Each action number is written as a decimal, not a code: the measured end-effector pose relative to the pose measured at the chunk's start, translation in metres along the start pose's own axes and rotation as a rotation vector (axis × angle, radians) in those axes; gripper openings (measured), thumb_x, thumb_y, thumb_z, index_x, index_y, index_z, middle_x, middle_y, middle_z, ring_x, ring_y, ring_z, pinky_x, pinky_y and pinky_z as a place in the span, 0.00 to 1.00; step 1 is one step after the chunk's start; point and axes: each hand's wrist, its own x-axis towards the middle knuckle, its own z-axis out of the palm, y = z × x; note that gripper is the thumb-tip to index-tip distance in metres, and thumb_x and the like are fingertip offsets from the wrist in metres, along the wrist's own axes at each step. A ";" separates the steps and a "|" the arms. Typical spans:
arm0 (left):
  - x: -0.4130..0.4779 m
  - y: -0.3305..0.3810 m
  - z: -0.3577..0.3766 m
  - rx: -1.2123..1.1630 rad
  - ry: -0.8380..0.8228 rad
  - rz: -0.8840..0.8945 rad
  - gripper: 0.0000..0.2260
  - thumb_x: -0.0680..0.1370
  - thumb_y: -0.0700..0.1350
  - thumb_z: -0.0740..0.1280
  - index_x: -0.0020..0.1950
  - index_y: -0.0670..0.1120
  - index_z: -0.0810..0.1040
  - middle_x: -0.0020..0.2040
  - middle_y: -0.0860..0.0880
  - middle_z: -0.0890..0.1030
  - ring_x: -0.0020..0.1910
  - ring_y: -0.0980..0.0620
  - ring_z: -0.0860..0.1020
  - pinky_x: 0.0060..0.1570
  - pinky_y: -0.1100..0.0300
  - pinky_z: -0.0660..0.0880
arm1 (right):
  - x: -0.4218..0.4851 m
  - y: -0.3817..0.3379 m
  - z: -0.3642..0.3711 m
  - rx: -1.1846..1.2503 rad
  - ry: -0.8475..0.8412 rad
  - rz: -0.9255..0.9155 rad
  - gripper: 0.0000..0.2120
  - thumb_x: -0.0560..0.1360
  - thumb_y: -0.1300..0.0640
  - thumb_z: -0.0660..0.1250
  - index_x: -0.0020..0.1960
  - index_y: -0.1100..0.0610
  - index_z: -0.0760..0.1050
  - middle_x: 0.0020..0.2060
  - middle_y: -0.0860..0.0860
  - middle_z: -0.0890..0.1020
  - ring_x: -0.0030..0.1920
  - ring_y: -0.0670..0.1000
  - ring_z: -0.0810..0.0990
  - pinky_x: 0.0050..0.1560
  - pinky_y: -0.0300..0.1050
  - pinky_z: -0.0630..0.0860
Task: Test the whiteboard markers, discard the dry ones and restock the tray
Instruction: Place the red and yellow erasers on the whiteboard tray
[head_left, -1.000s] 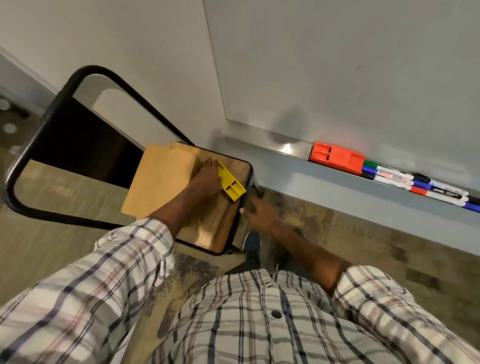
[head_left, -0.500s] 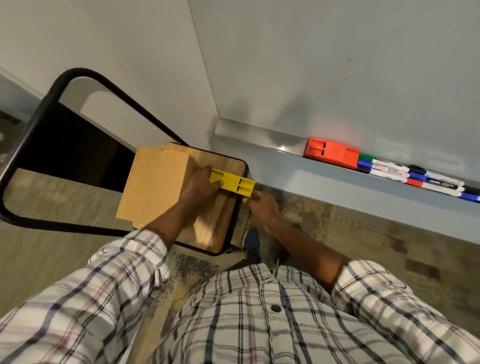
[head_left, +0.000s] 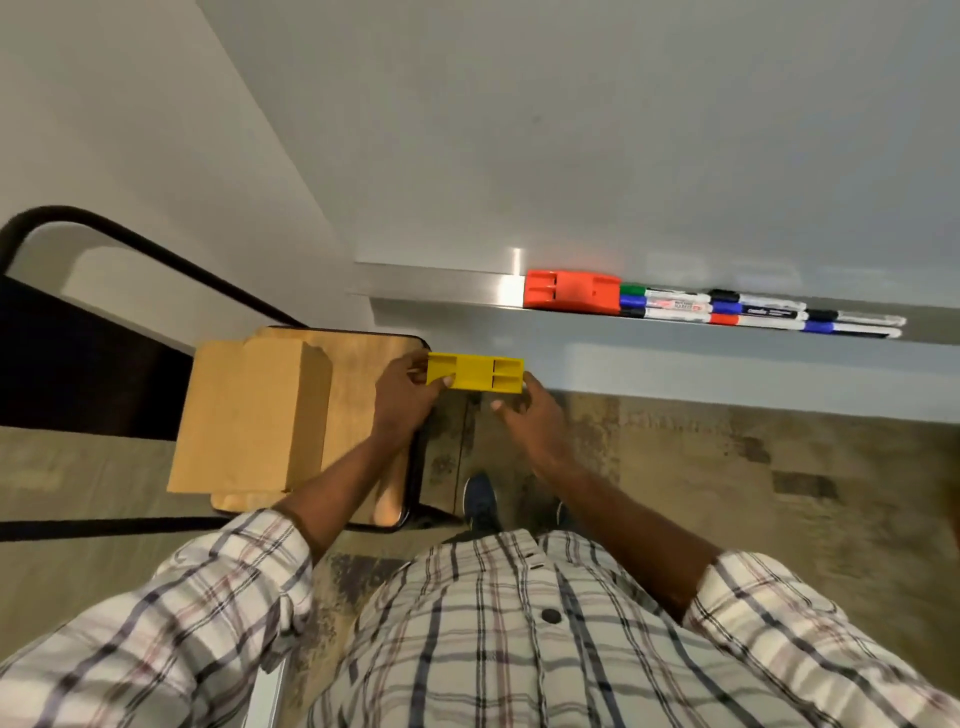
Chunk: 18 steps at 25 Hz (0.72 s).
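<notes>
Below the whiteboard (head_left: 571, 130) runs its tray (head_left: 441, 291), the landmark for the rest. A stool (head_left: 358, 395) stands down-left of the tray and carries a brown envelope (head_left: 244, 415). The markers (head_left: 727, 309) lie capped in rows along the tray, with an orange eraser (head_left: 571, 299) touching their left ends.

A yellow block (head_left: 475, 371) is held level just below the tray's left part, off the stool's edge. The left hand (head_left: 405, 400) pinches the block's left end between thumb and fingers. The right hand (head_left: 530, 415), fingers loosely curled, meets the right end; whether it grips or only touches, I cannot tell. Both forearms reach forward, elbows bent.

Judging by this, testing has not begun: no marker is out or uncapped. The next move calls for putting the block somewhere, then reaching up-right to the tray for one marker.
</notes>
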 end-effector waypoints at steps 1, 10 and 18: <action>-0.005 0.008 0.009 -0.013 -0.009 0.012 0.25 0.74 0.44 0.78 0.69 0.42 0.77 0.58 0.47 0.83 0.53 0.53 0.81 0.59 0.56 0.79 | -0.001 0.005 -0.012 -0.005 0.068 -0.007 0.16 0.77 0.59 0.72 0.64 0.54 0.77 0.53 0.48 0.83 0.55 0.48 0.81 0.54 0.39 0.77; -0.073 0.086 0.136 -0.085 -0.190 0.098 0.22 0.75 0.37 0.76 0.68 0.43 0.78 0.56 0.55 0.81 0.51 0.63 0.80 0.55 0.66 0.80 | -0.034 0.062 -0.176 0.043 0.470 -0.026 0.10 0.78 0.61 0.71 0.59 0.60 0.81 0.52 0.54 0.85 0.53 0.52 0.83 0.57 0.44 0.79; -0.151 0.173 0.278 -0.104 -0.231 0.202 0.25 0.75 0.41 0.76 0.71 0.40 0.75 0.65 0.44 0.79 0.59 0.51 0.79 0.60 0.60 0.76 | -0.079 0.123 -0.333 0.163 0.622 -0.033 0.13 0.78 0.63 0.69 0.62 0.59 0.81 0.54 0.53 0.85 0.53 0.50 0.83 0.53 0.35 0.78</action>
